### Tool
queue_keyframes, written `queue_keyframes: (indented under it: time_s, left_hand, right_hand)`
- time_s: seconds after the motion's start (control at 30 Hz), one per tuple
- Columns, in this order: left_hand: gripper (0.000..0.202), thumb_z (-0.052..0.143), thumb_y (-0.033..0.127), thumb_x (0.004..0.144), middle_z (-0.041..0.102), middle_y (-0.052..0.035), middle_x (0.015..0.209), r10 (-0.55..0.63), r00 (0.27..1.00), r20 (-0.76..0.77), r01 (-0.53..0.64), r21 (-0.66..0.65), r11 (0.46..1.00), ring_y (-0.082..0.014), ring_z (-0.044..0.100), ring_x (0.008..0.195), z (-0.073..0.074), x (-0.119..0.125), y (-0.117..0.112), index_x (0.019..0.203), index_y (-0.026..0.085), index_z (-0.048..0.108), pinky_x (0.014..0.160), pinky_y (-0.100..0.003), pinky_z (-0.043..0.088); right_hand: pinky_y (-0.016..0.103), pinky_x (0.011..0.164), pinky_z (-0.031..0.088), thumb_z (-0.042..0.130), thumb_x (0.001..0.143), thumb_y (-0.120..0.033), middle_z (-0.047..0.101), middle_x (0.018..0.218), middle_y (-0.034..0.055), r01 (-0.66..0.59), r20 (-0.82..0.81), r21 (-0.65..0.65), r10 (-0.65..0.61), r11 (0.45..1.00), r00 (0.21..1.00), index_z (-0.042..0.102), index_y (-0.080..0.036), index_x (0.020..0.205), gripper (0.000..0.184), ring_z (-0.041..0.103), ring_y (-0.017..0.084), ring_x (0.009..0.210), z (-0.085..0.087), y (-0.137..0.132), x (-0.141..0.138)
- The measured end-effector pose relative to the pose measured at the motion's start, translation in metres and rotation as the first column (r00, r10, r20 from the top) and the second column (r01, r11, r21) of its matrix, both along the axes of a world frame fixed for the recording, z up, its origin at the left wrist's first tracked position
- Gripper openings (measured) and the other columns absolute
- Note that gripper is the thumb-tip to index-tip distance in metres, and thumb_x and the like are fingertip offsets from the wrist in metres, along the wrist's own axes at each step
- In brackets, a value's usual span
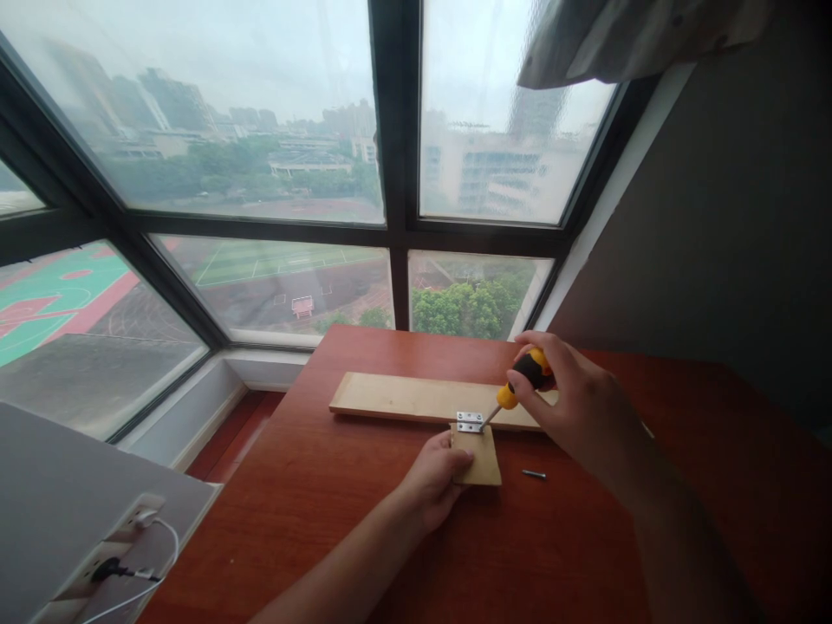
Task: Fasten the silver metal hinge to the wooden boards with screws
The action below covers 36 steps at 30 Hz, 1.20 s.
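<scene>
My right hand point(578, 394) is wrapped round the yellow and black handle of a screwdriver point(522, 381), whose tip rests on a small metal hinge point(469, 422). The hinge bridges a long pale wooden board point(403, 399) and a small wooden block point(484, 459). My left hand point(432, 477) grips the left edge of the small block, with fingers curled against it, holding it on the red-brown table point(364, 520).
A loose screw point(534, 474) lies on the table just right of the small block. Large windows rise behind the table's far edge. At lower left a white power strip point(110, 546) with a plugged cable sits on a grey surface. A dark wall stands at right.
</scene>
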<state>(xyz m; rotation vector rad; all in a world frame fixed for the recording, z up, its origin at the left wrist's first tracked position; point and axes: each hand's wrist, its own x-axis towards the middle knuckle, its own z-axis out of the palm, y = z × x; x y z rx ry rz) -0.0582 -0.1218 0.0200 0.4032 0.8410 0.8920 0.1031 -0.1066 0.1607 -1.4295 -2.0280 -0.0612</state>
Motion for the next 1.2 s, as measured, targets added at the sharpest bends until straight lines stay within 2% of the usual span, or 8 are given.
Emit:
queue_keyframes:
  time_s: [0.13, 0.33, 0.6, 0.73, 0.83, 0.97, 1.13, 1.2]
  left_hand:
    - [0.036, 0.059, 0.0, 0.061, 0.069, -0.0103, 0.085, -0.002, 1.0, 0.008, 0.002, 0.013, 1.0, -0.0178, 0.064, 0.07, 0.0001, -0.0001, -0.0001, 0.095, 0.009, 0.064, 0.07, -0.029, 0.05]
    - [0.038, 0.063, 0.003, 0.059, 0.07, -0.009, 0.084, -0.007, 0.999, 0.043, 0.005, 0.04, 0.999, -0.0188, 0.065, 0.073, -0.0011, -0.0006, -0.0013, 0.096, 0.011, 0.065, 0.07, -0.028, 0.049]
    - [0.037, 0.062, 0.003, 0.059, 0.07, -0.01, 0.086, -0.008, 1.0, 0.004, 0.008, 0.012, 1.0, -0.0189, 0.064, 0.072, 0.0024, -0.0007, -0.0013, 0.096, 0.01, 0.064, 0.07, -0.03, 0.05]
    - [0.037, 0.062, 0.003, 0.059, 0.069, -0.0093, 0.086, -0.007, 1.0, 0.015, 0.007, 0.017, 1.0, -0.0174, 0.063, 0.071, 0.0041, -0.001, -0.0018, 0.095, 0.011, 0.064, 0.07, -0.028, 0.049]
    - [0.037, 0.062, 0.003, 0.059, 0.069, -0.0098, 0.086, -0.012, 1.0, 0.021, 0.012, 0.014, 1.0, -0.0178, 0.063, 0.071, 0.0031, -0.0012, -0.0014, 0.095, 0.01, 0.064, 0.07, -0.03, 0.049]
    - [0.033, 0.063, 0.002, 0.06, 0.068, -0.0099, 0.085, -0.011, 0.999, 0.032, 0.01, 0.014, 1.0, -0.019, 0.064, 0.073, -0.0001, -0.002, -0.0007, 0.092, 0.01, 0.065, 0.072, -0.031, 0.049]
    - [0.033, 0.065, 0.002, 0.06, 0.068, -0.0084, 0.082, -0.022, 0.998, 0.062, 0.021, 0.022, 1.0, -0.0181, 0.064, 0.073, -0.0017, -0.0033, -0.0004, 0.091, 0.011, 0.065, 0.073, -0.029, 0.049]
    - [0.033, 0.063, 0.002, 0.06, 0.068, -0.0083, 0.082, -0.023, 0.998, 0.052, 0.023, 0.011, 1.0, -0.0176, 0.063, 0.073, -0.0012, -0.003, -0.0003, 0.092, 0.011, 0.065, 0.073, -0.029, 0.049]
  right_hand:
    - [0.03, 0.083, 0.048, 0.053, 0.082, -0.019, 0.063, 0.113, 0.0035, -0.117, -0.019, -0.058, 0.116, 0.991, 0.993, 0.048, -0.023, 0.118, 0.037, 0.062, 0.019, 0.099, 0.0062, -0.0076, -0.0035]
    - [0.035, 0.077, 0.05, 0.051, 0.089, -0.037, 0.065, 0.114, 0.0029, -0.008, 0.055, -0.017, 0.009, 1.0, 0.998, 0.053, -0.025, 0.114, 0.028, 0.064, 0.022, 0.096, 0.0022, -0.0062, -0.0021]
    - [0.033, 0.081, 0.05, 0.054, 0.083, -0.024, 0.064, 0.113, 0.0031, -0.064, 0.017, -0.047, 0.065, 0.997, 0.998, 0.049, -0.024, 0.119, 0.037, 0.062, 0.02, 0.099, 0.0063, -0.0102, -0.0039]
    - [0.033, 0.069, 0.051, 0.054, 0.086, -0.039, 0.067, 0.105, 0.0018, -0.017, 0.051, -0.044, 0.019, 0.999, 0.998, 0.054, -0.026, 0.115, 0.032, 0.065, 0.02, 0.081, 0.0049, -0.0093, -0.0045]
    - [0.032, 0.065, 0.051, 0.053, 0.087, -0.035, 0.067, 0.101, 0.0011, -0.024, 0.015, -0.065, 0.025, 0.998, 1.0, 0.053, -0.027, 0.118, 0.033, 0.063, 0.016, 0.068, 0.0046, -0.0098, -0.0053]
    - [0.032, 0.071, 0.052, 0.05, 0.083, -0.024, 0.065, 0.114, 0.0048, -0.049, 0.026, -0.057, 0.051, 0.997, 0.998, 0.052, -0.025, 0.12, 0.037, 0.066, 0.021, 0.089, 0.0069, -0.012, -0.0051]
    - [0.034, 0.07, 0.052, 0.052, 0.088, -0.038, 0.067, 0.111, 0.0064, -0.005, 0.076, 0.01, 0.005, 1.0, 0.997, 0.057, -0.023, 0.111, 0.028, 0.067, 0.024, 0.089, 0.0022, -0.0067, -0.0022]
    - [0.035, 0.075, 0.052, 0.05, 0.089, -0.037, 0.067, 0.111, 0.006, -0.018, 0.059, 0.018, 0.017, 1.0, 0.998, 0.056, -0.023, 0.11, 0.025, 0.066, 0.023, 0.092, 0.0006, -0.0048, -0.0023]
